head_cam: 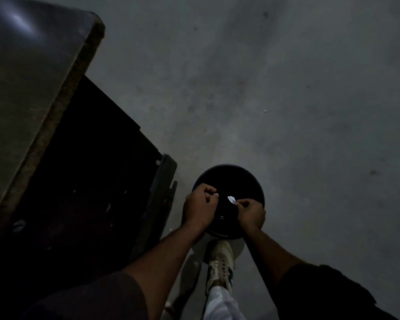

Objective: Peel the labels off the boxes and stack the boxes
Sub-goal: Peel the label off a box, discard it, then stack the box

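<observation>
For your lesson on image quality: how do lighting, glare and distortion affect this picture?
Head view: very dim overall; the black round bin loses all detail; a soft glare patch on the table top; wide-angle bending at the edges; the white label scrap alone stands out.

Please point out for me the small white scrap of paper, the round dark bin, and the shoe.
white paper scrap (231, 200): head view, middle of the scrap, at the right hand's fingertips.
round dark bin (260, 192): head view, its right rim.
shoe (219, 265): head view, the laced top, below the bin.
</observation>
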Motion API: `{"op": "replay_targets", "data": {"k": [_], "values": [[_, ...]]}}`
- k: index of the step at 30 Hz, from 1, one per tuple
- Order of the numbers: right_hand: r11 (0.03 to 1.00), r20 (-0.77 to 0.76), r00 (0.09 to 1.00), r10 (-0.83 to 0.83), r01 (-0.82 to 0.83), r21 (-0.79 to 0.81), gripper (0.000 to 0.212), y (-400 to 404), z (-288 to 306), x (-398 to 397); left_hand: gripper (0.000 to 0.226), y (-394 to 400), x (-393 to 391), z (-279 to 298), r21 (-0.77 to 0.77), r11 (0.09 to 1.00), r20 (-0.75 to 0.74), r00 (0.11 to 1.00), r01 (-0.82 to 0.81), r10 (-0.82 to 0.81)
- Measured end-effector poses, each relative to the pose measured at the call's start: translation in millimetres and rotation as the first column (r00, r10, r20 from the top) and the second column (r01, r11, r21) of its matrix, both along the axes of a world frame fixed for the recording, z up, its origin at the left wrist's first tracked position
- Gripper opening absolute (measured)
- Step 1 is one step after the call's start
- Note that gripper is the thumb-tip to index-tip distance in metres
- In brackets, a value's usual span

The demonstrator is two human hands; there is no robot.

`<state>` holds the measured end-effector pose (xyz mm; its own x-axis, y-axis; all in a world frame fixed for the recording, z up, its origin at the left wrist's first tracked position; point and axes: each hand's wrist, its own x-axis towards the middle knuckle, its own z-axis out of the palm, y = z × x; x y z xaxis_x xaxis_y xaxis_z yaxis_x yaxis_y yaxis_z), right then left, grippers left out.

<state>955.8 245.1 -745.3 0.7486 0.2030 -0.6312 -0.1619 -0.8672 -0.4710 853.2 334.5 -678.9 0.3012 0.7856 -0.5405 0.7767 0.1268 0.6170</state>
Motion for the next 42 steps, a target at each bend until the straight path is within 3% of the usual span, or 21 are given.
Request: {"op": "replay_targets", "data": {"k": [11,18,21,24,29,32,39,42], "values": [[0.999,0.015,0.999,-0.036,0.035,0.038,0.01,6.1,1.5,-10.6,0.006,0.7,-7.8,2.0,-0.015,1.0,0.051,0.999,-0.011,0.011],[0.939,0.079,0.996,-0.035,0.006,0.344,0.015,38.7,115.0,-35.5,0.011,2.4,-12.0,82.8,0.042,0.996,0.182,0.981,-0.077,0.068],[0.881,0.122,0.992,-0.019,-0.041,0.471,0.016,54.5,192.5,-48.0,0.023,4.6,-17.4,142.7,0.096,0.974,0.291,0.941,-0.205,0.17],[0.806,0.145,0.989,0.02,-0.102,0.584,0.017,67.5,276.7,-63.1,0.025,5.8,-28.0,218.3,0.166,0.936,0.382,0.895,-0.31,0.228],[0.635,0.184,0.959,0.216,-0.281,0.72,0.013,90.0,399.0,-107.9,0.017,11.3,-79.4,347.6,0.265,0.824,0.539,0.786,-0.5,0.303],[0.521,0.212,0.908,0.362,-0.386,0.762,0.009,103.5,457.0,-154.2,0.021,16.6,-134.4,405.1,0.317,0.745,0.555,0.752,-0.587,0.356],[0.229,0.25,0.702,0.667,-0.512,0.828,0.003,141.9,545.2,-269.2,0.023,30.1,-262.6,490.9,0.508,0.483,0.533,0.701,-0.713,0.474],[0.178,0.329,0.631,0.703,-0.604,0.777,0.01,158.3,555.9,-312.6,0.026,31.2,-314.9,503.0,0.566,0.41,0.513,0.694,-0.716,0.505]]}}
